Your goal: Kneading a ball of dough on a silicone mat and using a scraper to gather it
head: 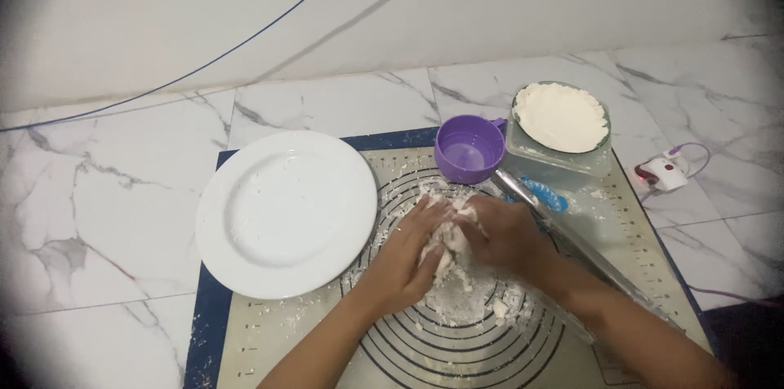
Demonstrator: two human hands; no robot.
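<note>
A lump of white floury dough (447, 244) lies on a baking mat (269, 340) printed with dark rings. My left hand (406, 261) presses on the dough from the left, fingers curled over it. From the right, my right hand (505, 234) closes around the same lump. Loose flour and crumbs (457, 299) are scattered on the mat below the hands. Part of the dough is hidden between the palms.
A white plate (286, 211) dusted with flour sits left of the hands. Behind them stand a purple cup with water (468, 149) and a clear container of flour (560, 124). A metal rod-like tool (572, 238) lies at the right, over a blue item (545, 194). A small white device (663, 172) sits on the marble floor.
</note>
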